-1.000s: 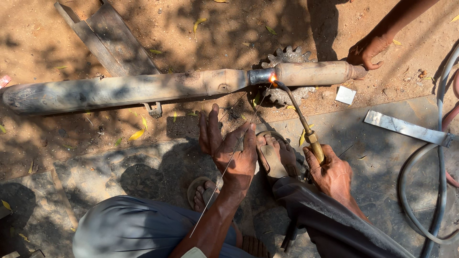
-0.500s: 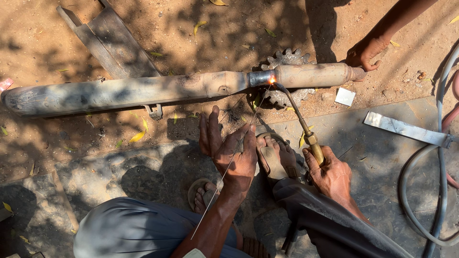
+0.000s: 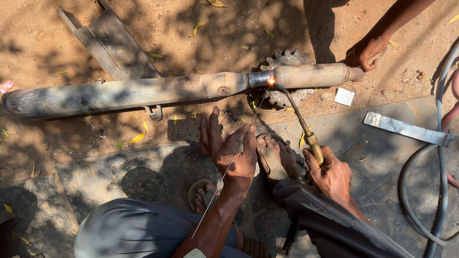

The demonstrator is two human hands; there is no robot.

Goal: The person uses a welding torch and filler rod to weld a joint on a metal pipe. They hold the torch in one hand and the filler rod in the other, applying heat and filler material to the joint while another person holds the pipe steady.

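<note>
Squatting low in the frame, the left hand (image 3: 233, 155) pinches a thin filler rod (image 3: 234, 157) between its fingers, while the right hand (image 3: 331, 174) is wrapped tight round a brass torch (image 3: 297, 114). Both tips meet at the glowing joint (image 3: 271, 80) on the long exhaust pipe (image 3: 143, 93) lying across the middle. Upper right, another person's hand (image 3: 363, 51) touches the pipe's end.

**Rust, Grey and a Point of Orange**

The long pipe (image 3: 143, 93) is showing dull grey mottled with tan rust. An orange-white flame (image 3: 271, 80) is glowing at its silvery joint. The torch (image 3: 313, 143) is gleaming brass-yellow. The metal strip (image 3: 406, 129) is shining pale silver. The ground (image 3: 215, 38) is lying reddish-brown, dappled with leaf shadow and yellow leaves.
</note>
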